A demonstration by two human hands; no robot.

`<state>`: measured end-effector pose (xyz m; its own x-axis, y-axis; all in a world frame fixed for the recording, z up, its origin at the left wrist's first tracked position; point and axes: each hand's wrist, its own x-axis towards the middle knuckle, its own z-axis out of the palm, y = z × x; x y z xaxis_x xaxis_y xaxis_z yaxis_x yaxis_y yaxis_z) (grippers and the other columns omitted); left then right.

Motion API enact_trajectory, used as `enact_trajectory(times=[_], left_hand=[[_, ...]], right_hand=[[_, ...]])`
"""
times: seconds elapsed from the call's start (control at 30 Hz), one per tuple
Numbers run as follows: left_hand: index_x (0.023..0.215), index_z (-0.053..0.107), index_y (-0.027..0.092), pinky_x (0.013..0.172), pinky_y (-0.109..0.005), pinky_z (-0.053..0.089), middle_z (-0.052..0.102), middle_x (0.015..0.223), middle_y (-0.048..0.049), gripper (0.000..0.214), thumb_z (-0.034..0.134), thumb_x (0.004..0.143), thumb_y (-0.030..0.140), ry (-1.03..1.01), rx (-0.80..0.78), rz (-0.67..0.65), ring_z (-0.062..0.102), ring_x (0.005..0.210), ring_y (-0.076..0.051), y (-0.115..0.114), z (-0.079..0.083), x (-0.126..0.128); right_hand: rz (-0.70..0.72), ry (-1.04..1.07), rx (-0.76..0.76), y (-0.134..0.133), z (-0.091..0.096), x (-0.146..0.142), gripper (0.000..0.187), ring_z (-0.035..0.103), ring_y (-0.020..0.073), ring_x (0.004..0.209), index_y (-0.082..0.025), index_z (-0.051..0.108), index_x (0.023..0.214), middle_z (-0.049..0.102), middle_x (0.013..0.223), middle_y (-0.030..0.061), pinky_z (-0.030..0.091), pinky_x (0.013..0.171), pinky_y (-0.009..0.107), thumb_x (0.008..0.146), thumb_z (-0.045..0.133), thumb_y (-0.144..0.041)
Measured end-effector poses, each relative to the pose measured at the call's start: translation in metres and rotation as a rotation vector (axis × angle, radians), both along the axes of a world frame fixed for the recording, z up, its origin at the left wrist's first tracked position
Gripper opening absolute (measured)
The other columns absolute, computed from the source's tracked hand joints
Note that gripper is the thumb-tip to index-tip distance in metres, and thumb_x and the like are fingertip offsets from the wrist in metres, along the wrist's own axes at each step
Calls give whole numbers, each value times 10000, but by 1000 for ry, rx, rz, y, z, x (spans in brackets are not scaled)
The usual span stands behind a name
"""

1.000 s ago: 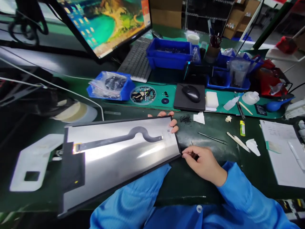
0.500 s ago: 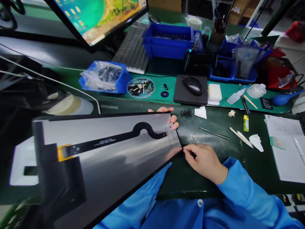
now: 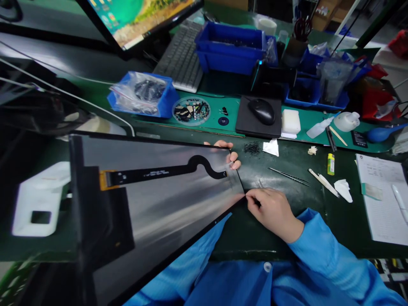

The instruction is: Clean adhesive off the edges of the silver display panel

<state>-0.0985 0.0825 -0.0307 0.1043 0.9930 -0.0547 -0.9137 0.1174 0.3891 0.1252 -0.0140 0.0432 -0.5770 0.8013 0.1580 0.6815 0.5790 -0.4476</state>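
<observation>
A large silver display panel (image 3: 165, 199) with a black flex cable (image 3: 165, 172) across its back is tilted above the dark mat. My left hand (image 3: 228, 153) reaches from under the panel; its fingertips curl over the far right corner and hold it. My right hand (image 3: 270, 210) is closed in a pinch at the panel's near right corner, fingers pressed on the edge. Both sleeves are blue.
Tweezers (image 3: 288, 175), a white stick (image 3: 323, 183), a yellow lighter (image 3: 330, 163) and paper scraps lie right of the panel. A mouse (image 3: 262, 111) on its pad, a round dish of parts (image 3: 191, 111), blue bins (image 3: 231, 49), a keyboard (image 3: 181, 63), monitor and paper sheets (image 3: 382, 195) surround.
The panel's left end has swung up toward me and now looms larger. My right hand stays pinched at the near corner; my left stays on the far corner.
</observation>
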Motion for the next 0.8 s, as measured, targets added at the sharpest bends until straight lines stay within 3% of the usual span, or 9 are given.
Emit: enact_trajectory(times=[0.2,0.4,0.63,0.8], left_hand=[[922,759,242,509,-307,310,760,998,-97,743,247,1003,775,-63,17,37,497,619,-163,-10,2,5],[927,738,245,507,-276,335,742,1025,-90,849,124,997,827,-125,30,75,508,639,-151,-19,19,16],[910,708,223,559,-260,421,677,1033,-77,721,209,1070,717,-161,-17,92,540,724,-151,-33,52,29],[867,723,230,491,-253,376,669,981,-87,822,149,1022,797,-157,-19,119,483,642,-141,-29,57,27]], right_hand=[[17,2,125,1,-2,-5,188,662,180,622,-206,688,832,718,692,16,446,665,313,934,564,-107],[-16,73,140,4,-3,-5,178,633,180,619,-223,650,783,694,675,12,433,659,304,865,567,-88],[-38,184,16,7,2,-2,150,627,175,630,-230,629,787,697,701,4,435,642,299,827,559,-103],[-88,335,-306,8,11,2,99,618,149,626,-235,655,837,672,704,-23,453,609,268,875,597,-163]])
